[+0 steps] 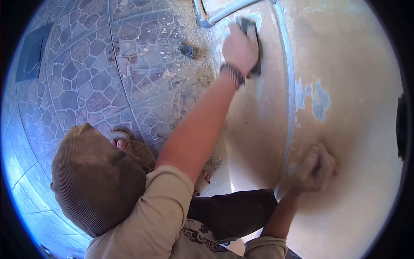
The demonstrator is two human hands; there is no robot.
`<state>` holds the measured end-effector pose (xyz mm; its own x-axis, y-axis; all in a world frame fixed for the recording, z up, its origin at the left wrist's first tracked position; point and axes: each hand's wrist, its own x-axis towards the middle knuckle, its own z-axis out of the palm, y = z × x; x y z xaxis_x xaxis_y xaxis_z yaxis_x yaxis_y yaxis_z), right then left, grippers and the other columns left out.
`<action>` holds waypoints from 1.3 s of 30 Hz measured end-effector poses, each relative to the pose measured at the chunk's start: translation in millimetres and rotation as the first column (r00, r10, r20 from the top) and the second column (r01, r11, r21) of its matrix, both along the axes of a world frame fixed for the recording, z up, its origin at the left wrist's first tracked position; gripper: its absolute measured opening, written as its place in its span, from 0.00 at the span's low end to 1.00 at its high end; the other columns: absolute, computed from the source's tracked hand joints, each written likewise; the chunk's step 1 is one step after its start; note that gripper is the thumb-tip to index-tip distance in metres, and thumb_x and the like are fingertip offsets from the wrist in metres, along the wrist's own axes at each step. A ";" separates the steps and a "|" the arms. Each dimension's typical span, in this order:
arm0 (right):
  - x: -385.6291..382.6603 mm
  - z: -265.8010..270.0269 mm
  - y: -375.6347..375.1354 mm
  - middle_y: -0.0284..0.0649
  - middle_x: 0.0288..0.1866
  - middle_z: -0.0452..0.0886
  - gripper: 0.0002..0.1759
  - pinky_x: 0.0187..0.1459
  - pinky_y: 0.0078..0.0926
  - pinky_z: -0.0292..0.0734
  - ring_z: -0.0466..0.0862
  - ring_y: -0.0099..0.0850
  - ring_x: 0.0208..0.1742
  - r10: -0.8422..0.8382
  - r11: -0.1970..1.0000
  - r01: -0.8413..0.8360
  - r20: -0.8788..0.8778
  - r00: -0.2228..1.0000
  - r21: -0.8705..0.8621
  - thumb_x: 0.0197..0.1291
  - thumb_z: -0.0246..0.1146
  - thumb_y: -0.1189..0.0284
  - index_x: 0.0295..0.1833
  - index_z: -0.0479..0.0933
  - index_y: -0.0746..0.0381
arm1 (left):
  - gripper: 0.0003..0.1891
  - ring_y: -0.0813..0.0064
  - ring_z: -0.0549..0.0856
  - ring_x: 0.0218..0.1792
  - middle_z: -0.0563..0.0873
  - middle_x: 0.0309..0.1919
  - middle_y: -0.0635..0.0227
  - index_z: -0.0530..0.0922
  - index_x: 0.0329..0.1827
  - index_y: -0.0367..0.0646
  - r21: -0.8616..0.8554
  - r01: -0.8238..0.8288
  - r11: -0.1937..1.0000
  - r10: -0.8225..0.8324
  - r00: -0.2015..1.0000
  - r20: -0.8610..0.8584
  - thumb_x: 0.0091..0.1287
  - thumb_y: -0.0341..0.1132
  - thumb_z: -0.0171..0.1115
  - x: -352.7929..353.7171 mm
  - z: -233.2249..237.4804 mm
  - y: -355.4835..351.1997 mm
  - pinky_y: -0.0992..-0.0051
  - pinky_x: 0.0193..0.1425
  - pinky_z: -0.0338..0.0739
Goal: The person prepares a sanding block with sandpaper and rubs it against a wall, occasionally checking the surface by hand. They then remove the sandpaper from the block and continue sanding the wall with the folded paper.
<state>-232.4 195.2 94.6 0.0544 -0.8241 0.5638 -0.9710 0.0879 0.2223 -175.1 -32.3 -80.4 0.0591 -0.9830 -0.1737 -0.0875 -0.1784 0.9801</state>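
My left hand (pixel 240 49), with a dark braided band at its wrist, is wrapped round a long, flat, dark hand tool (pixel 257 64). The tool lies against the low part of the tan wall (pixel 254 125), below a pipe. Motion blurs its upper end, so its exact kind does not show. My right hand (pixel 317 168) is closed in a loose fist against the wall, on the other side of a vertical pipe (pixel 286 56). Nothing shows between its curled fingers. Beside it, higher up, the paint has come off in a bare grey patch (pixel 320 101).
A horizontal pipe (pixel 233 9) runs above my left hand. On the stone-patterned floor (pixel 88 82) lie paint flakes and a small dark lump (pixel 188 50). A dark square panel (pixel 33 52) is at far left. My bent knee in brown ribbed cloth (pixel 99 181) and a sandalled foot (pixel 120 140) are below.
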 end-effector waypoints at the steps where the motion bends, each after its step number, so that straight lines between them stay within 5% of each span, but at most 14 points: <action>1: 5.7 -6.1 -3.6 0.40 0.30 0.83 0.08 0.47 0.33 0.73 0.81 0.37 0.33 -0.004 0.997 -0.003 0.093 0.996 0.076 0.50 0.66 0.80 0.39 0.81 0.67 | 0.21 0.40 0.82 0.33 0.82 0.29 0.39 0.68 0.47 0.33 0.044 0.021 0.999 -0.018 0.998 -0.064 0.72 0.48 0.50 -1.7 -2.6 18.8 0.49 0.39 0.76; 3: 25.5 -26.6 -25.8 0.42 0.38 0.82 0.10 0.53 0.39 0.71 0.81 0.42 0.41 -0.040 0.956 -0.028 0.228 0.973 0.291 0.50 0.67 0.77 0.41 0.82 0.64 | 0.21 0.38 0.82 0.33 0.82 0.29 0.39 0.68 0.45 0.35 0.147 0.070 0.987 -0.043 0.983 -0.180 0.71 0.49 0.52 -8.5 -12.1 86.2 0.49 0.37 0.75; 6: 38.1 -42.1 -52.3 0.44 0.45 0.80 0.11 0.54 0.40 0.71 0.79 0.43 0.47 -0.010 0.843 -0.103 0.208 0.978 0.528 0.51 0.67 0.76 0.43 0.82 0.62 | 0.21 0.38 0.82 0.34 0.81 0.29 0.38 0.69 0.42 0.35 0.264 0.117 0.957 -0.054 0.971 -0.235 0.70 0.49 0.54 -11.5 -11.6 118.2 0.50 0.36 0.75; 12: 14.6 -80.6 -50.4 0.47 0.46 0.79 0.15 0.53 0.39 0.73 0.79 0.45 0.48 -0.004 0.899 -0.084 0.200 0.980 0.430 0.51 0.68 0.76 0.46 0.81 0.64 | 0.21 0.36 0.81 0.32 0.81 0.26 0.37 0.69 0.39 0.33 0.077 -0.061 0.995 0.069 0.991 -0.114 0.69 0.47 0.57 -1.1 -18.0 3.9 0.50 0.34 0.75; 18: 19.8 -120.8 -55.2 0.51 0.42 0.81 0.11 0.45 0.35 0.78 0.83 0.44 0.43 -0.196 0.881 -0.063 0.482 0.854 0.469 0.53 0.66 0.76 0.43 0.79 0.66 | 0.17 0.53 0.83 0.32 0.82 0.31 0.48 0.72 0.42 0.34 0.278 0.085 0.957 0.018 0.937 -0.349 0.69 0.44 0.58 -5.3 -37.6 97.9 0.62 0.36 0.76; 20: 26.5 -123.0 -56.4 0.51 0.41 0.82 0.11 0.43 0.33 0.79 0.84 0.41 0.40 -0.485 0.842 0.148 0.607 0.629 0.519 0.56 0.66 0.73 0.43 0.78 0.68 | 0.16 0.67 0.83 0.31 0.83 0.32 0.57 0.73 0.45 0.35 0.365 0.152 0.919 0.022 0.902 -0.432 0.71 0.43 0.58 -6.4 -44.9 122.0 0.69 0.36 0.76; 21: 30.2 -120.6 -57.2 0.51 0.40 0.82 0.12 0.43 0.32 0.80 0.85 0.40 0.39 -0.598 0.795 0.242 0.647 0.473 0.557 0.58 0.66 0.72 0.44 0.77 0.68 | 0.17 0.65 0.83 0.29 0.82 0.29 0.57 0.72 0.43 0.36 0.339 0.139 0.931 0.043 0.878 -0.477 0.71 0.45 0.57 -6.5 -47.3 119.3 0.68 0.34 0.76; 24: 42.2 -99.6 -69.0 0.50 0.39 0.83 0.19 0.41 0.30 0.80 0.85 0.35 0.36 -0.708 0.670 0.309 0.456 0.539 0.675 0.63 0.64 0.64 0.47 0.75 0.71 | 0.19 0.65 0.81 0.25 0.81 0.23 0.57 0.71 0.38 0.36 0.292 0.126 0.948 0.083 0.790 -0.607 0.72 0.48 0.55 -0.5 -46.3 97.7 0.67 0.31 0.74; 27: 32.4 -117.0 -60.8 0.47 0.39 0.83 0.22 0.39 0.29 0.81 0.85 0.33 0.36 -0.690 0.720 0.271 0.615 0.383 0.639 0.66 0.62 0.60 0.49 0.74 0.71 | 0.19 0.77 0.79 0.25 0.80 0.23 0.62 0.72 0.36 0.36 0.307 0.166 0.937 0.111 0.692 -0.713 0.73 0.47 0.55 9.3 -41.8 84.3 0.73 0.30 0.73; 30: 26.1 -125.7 -73.0 0.44 0.39 0.83 0.22 0.35 0.27 0.82 0.85 0.30 0.37 -0.699 0.703 0.101 0.710 -0.085 0.704 0.67 0.60 0.58 0.50 0.75 0.70 | 0.15 0.88 0.77 0.29 0.81 0.32 0.73 0.77 0.49 0.37 0.309 0.285 0.907 0.023 0.700 -0.714 0.75 0.41 0.51 8.2 -42.6 93.4 0.83 0.31 0.73; 33: 21.1 -125.8 -75.4 0.42 0.40 0.83 0.21 0.33 0.24 0.81 0.84 0.28 0.37 -0.697 0.699 0.026 0.689 -0.200 0.714 0.68 0.61 0.60 0.52 0.74 0.68 | 0.16 0.88 0.77 0.27 0.82 0.30 0.73 0.79 0.47 0.36 0.358 0.320 0.877 0.074 0.647 -0.759 0.76 0.42 0.51 10.4 -42.5 87.5 0.83 0.30 0.73; 39: 24.8 -126.9 -80.0 0.39 0.39 0.80 0.24 0.30 0.21 0.78 0.81 0.25 0.33 -0.694 0.710 0.000 0.701 -0.163 0.704 0.66 0.62 0.59 0.55 0.69 0.68 | 0.19 0.89 0.77 0.26 0.82 0.28 0.74 0.81 0.46 0.38 0.442 0.391 0.807 0.264 0.430 -0.863 0.76 0.46 0.50 18.7 -35.2 74.0 0.85 0.29 0.73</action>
